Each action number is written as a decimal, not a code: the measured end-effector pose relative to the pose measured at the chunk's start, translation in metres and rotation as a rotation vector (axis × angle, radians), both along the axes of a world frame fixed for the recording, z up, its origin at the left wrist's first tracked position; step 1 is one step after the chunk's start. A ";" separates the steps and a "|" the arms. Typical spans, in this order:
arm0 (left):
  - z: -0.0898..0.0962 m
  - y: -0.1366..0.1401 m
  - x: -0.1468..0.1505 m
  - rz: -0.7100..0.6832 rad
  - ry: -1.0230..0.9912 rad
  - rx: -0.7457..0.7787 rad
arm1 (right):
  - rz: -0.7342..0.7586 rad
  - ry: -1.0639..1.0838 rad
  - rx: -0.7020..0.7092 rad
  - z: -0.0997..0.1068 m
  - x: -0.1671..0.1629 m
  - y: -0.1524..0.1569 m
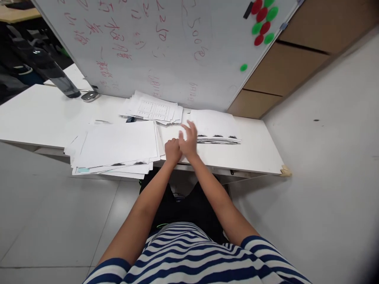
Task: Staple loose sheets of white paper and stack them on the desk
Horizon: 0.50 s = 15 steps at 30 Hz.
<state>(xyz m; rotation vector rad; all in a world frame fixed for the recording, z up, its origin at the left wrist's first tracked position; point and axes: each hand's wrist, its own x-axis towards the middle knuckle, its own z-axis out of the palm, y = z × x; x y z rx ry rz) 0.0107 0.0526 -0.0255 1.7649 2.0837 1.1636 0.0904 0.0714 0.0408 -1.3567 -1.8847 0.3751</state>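
Side by side over the front edge of the white table [257,146], my two hands meet and seem to touch. My left hand [173,151] is closed, its fingers curled; whatever they hold, if anything, is hidden. With thumb and fingers apart, my right hand [189,140] is open, at the left edge of a stack of paper [214,122] with dark smudges along its near side. A larger, uneven pile of white sheets [118,142] lies left of my left hand, partly overhanging the front edge. Behind both hands rests a smaller pile of printed sheets [155,110].
A whiteboard [174,51] with red writing stands along the back, with red and green magnets [263,23] at its upper right. A dark bottle [56,73] and a shiny computer mouse [90,96] are at the left. Brown panels [284,67] and a wall [334,157] bound the right.
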 end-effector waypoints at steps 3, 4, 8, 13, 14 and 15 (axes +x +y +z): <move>0.003 -0.001 0.000 0.021 0.192 -0.005 | -0.234 -0.200 -0.052 -0.021 0.064 0.031; 0.004 -0.001 0.000 0.030 0.236 -0.001 | -0.260 -0.264 -0.116 -0.030 0.080 0.039; 0.005 -0.001 -0.001 0.032 0.282 0.028 | -0.258 -0.398 -0.245 -0.058 0.109 0.055; 0.002 -0.001 -0.002 0.034 0.297 0.056 | -0.287 -0.363 -0.187 -0.063 0.104 0.053; 0.002 -0.001 -0.002 0.036 0.293 0.058 | -0.291 -0.345 -0.184 -0.061 0.104 0.052; 0.001 -0.001 -0.002 0.037 0.287 0.058 | -0.301 -0.325 -0.182 -0.060 0.103 0.051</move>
